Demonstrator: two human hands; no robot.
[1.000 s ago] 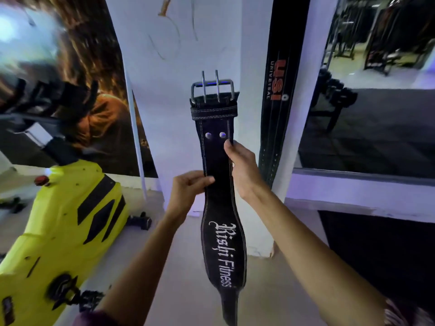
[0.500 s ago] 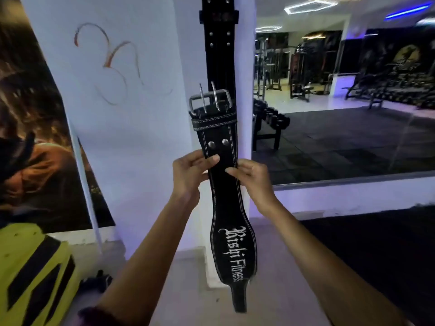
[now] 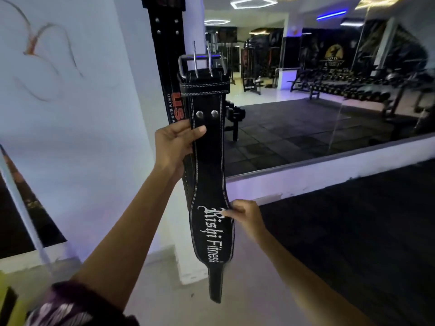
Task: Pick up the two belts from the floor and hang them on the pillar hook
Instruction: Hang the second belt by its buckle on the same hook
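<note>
A black belt with white "Rishi Fitness" lettering (image 3: 209, 170) hangs upright in front of me, its steel double-prong buckle at the top. My left hand (image 3: 175, 144) grips its left edge just under the two rivets. Lower down, my right hand (image 3: 244, 216) pinches the right edge beside the lettering. A second black belt marked "USI Universal" (image 3: 168, 55) hangs flat against the white pillar (image 3: 134, 137) behind the first. The hook itself is out of sight above the frame.
A large wall mirror (image 3: 329, 90) to the right of the pillar reflects dumbbell racks and gym machines. Dark rubber flooring (image 3: 353, 231) lies at the right. A poster (image 3: 21, 208) covers the wall at the left, with a yellow object at the bottom left corner.
My view has tilted up and right. My right hand slid down the belt from near the rivets to beside the lettering. The left hand kept its grip as the belt rose.
</note>
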